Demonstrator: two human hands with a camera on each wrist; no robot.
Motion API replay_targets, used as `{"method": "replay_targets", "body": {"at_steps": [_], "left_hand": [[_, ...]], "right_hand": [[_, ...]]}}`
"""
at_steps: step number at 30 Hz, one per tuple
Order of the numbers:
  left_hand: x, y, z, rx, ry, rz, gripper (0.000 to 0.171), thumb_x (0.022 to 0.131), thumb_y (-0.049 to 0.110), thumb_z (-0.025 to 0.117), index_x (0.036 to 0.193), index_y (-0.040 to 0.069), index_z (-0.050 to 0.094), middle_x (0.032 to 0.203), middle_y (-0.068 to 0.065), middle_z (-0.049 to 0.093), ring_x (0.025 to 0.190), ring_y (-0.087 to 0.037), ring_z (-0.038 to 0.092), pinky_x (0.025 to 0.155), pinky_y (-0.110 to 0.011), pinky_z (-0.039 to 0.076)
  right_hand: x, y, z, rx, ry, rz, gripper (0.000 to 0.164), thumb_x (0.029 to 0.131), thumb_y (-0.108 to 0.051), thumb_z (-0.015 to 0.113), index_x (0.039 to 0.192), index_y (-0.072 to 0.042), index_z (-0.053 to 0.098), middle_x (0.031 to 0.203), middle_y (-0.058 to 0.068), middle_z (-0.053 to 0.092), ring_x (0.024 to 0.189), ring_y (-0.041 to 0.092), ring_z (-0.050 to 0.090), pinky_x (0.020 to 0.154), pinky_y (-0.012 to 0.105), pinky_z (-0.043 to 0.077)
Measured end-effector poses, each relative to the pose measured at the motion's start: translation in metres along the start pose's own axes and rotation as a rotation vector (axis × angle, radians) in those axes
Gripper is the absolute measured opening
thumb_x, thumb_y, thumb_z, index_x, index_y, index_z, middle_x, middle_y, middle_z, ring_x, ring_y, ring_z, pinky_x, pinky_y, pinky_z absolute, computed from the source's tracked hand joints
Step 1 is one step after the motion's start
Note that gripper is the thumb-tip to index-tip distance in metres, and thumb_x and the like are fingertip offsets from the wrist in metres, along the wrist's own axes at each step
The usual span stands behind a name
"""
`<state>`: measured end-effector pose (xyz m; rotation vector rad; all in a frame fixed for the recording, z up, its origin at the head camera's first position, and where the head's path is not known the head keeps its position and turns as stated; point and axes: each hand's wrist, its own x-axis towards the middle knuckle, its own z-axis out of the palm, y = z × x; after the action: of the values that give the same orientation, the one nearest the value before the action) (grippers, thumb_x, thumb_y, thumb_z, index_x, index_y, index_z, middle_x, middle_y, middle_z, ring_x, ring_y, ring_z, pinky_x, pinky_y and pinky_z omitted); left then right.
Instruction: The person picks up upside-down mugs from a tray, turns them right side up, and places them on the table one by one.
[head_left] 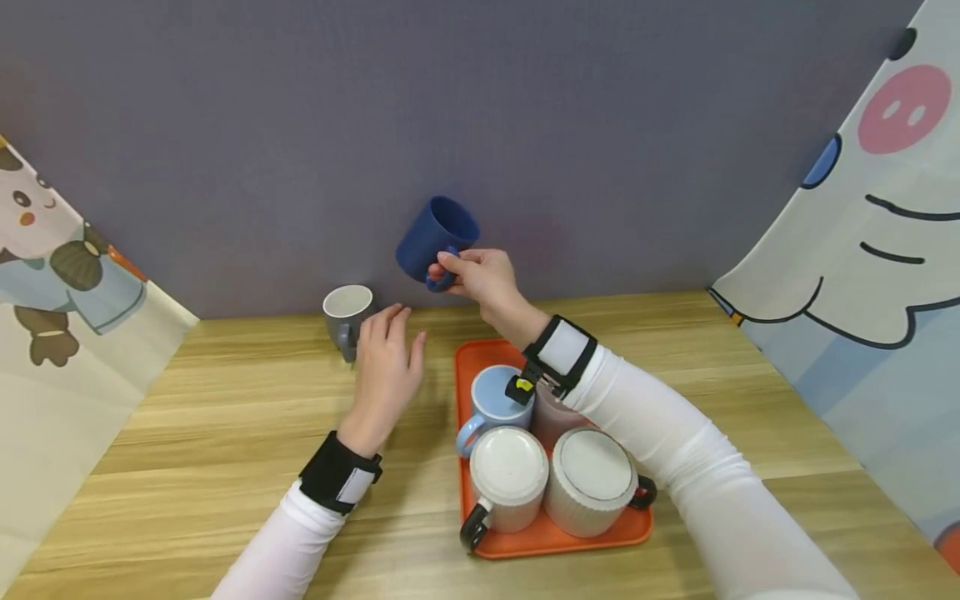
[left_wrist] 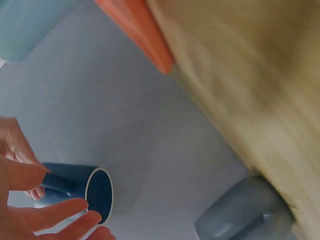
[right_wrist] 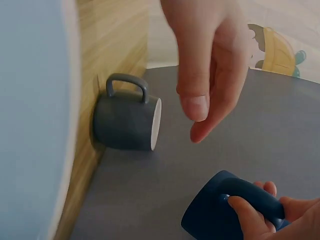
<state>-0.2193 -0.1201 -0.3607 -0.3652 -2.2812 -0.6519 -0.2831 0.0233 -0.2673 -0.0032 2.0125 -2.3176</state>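
A dark blue mug is held in the air by my right hand, fingers and thumb gripping its handle. It tilts, with its mouth up and to the right in the head view. In the right wrist view the thumb lies through the handle of this blue mug. My left hand hangs with extended, loosely bent fingers and holds nothing. Just left of it, a grey mug with a white inside stands upright on the table, handle toward the front. The right wrist view shows this grey mug from its handle side.
An orange tray lies on the wooden table under my right forearm. On it are a light blue mug, a partly hidden pinkish mug and two upside-down pale mugs with black handles. A grey wall rises behind.
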Motion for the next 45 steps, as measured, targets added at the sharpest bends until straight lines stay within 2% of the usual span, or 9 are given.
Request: {"method": "replay_targets", "body": {"at_steps": [5,13,22,29,32,34,37,40,45], "left_hand": [[-0.009,-0.010,-0.001,0.036,-0.006,0.016,0.038,0.090,0.013,0.062,0.120,-0.010,0.056,0.125,-0.025,0.053,0.115,-0.040,0.046,0.097,-0.052,0.037],[-0.022,-0.033,-0.012,0.070,-0.010,0.021,0.041,0.088,0.011,0.065,0.119,-0.013,0.055,0.124,-0.028,0.051,0.116,-0.043,0.045,0.100,-0.052,0.034],[-0.033,-0.048,-0.029,0.104,-0.008,0.021,0.043,0.086,0.009,0.066,0.119,-0.015,0.054,0.127,-0.031,0.050,0.121,-0.046,0.043,0.101,-0.057,0.034],[-0.032,-0.053,-0.042,0.110,0.013,0.025,0.042,0.085,0.007,0.067,0.117,-0.016,0.054,0.126,-0.032,0.050,0.119,-0.048,0.043,0.098,-0.059,0.035],[-0.033,-0.057,-0.047,0.121,0.018,0.009,0.041,0.085,0.007,0.067,0.116,-0.016,0.054,0.125,-0.032,0.050,0.119,-0.047,0.044,0.096,-0.059,0.035],[-0.035,-0.060,-0.051,0.125,0.014,-0.008,0.040,0.085,0.007,0.066,0.116,-0.016,0.054,0.125,-0.033,0.050,0.119,-0.048,0.043,0.094,-0.060,0.035],[-0.037,-0.064,-0.057,0.132,0.007,-0.030,0.040,0.086,0.009,0.065,0.116,-0.016,0.054,0.125,-0.033,0.049,0.119,-0.048,0.043,0.092,-0.062,0.035],[-0.038,-0.068,-0.063,0.136,0.010,-0.046,0.040,0.087,0.009,0.064,0.117,-0.015,0.053,0.125,-0.033,0.049,0.120,-0.048,0.042,0.093,-0.062,0.033],[-0.040,-0.076,-0.071,0.149,0.015,-0.063,0.039,0.087,0.008,0.064,0.116,-0.016,0.053,0.126,-0.034,0.048,0.121,-0.049,0.041,0.096,-0.062,0.032]], "right_hand": [[0.003,0.004,0.014,0.025,0.002,0.011,0.021,0.088,-0.010,0.066,0.098,0.008,0.068,0.084,0.015,0.072,0.077,0.019,0.071,0.077,0.034,0.057],[0.013,0.013,0.033,0.029,0.043,0.045,0.020,0.087,-0.011,0.068,0.098,0.006,0.067,0.088,0.016,0.073,0.076,0.018,0.072,0.075,0.033,0.057],[0.021,0.029,0.053,0.009,0.118,0.096,0.035,0.084,-0.010,0.072,0.111,0.007,0.060,0.093,0.018,0.072,0.085,0.023,0.072,0.075,0.034,0.057],[0.027,0.036,0.072,-0.047,0.204,0.107,0.028,0.081,-0.009,0.074,0.103,0.005,0.062,0.086,0.016,0.073,0.080,0.022,0.072,0.072,0.030,0.057],[0.029,0.038,0.076,-0.119,0.235,0.116,0.025,0.081,-0.012,0.075,0.099,0.001,0.063,0.082,0.012,0.074,0.078,0.018,0.072,0.059,0.023,0.054],[0.029,0.041,0.078,-0.159,0.247,0.124,0.022,0.081,-0.014,0.075,0.095,-0.002,0.063,0.081,0.010,0.074,0.078,0.017,0.072,0.051,0.019,0.047],[0.031,0.045,0.079,-0.169,0.254,0.142,0.018,0.081,-0.014,0.075,0.090,-0.002,0.066,0.080,0.010,0.074,0.078,0.018,0.072,0.044,0.017,0.040],[0.033,0.048,0.080,-0.147,0.256,0.168,0.017,0.080,-0.013,0.076,0.088,0.001,0.070,0.081,0.012,0.073,0.078,0.020,0.072,0.044,0.017,0.041],[0.035,0.056,0.081,-0.202,0.255,0.215,0.017,0.080,-0.016,0.077,0.087,-0.001,0.075,0.080,0.009,0.074,0.078,0.019,0.072,0.051,0.021,0.047]]}}
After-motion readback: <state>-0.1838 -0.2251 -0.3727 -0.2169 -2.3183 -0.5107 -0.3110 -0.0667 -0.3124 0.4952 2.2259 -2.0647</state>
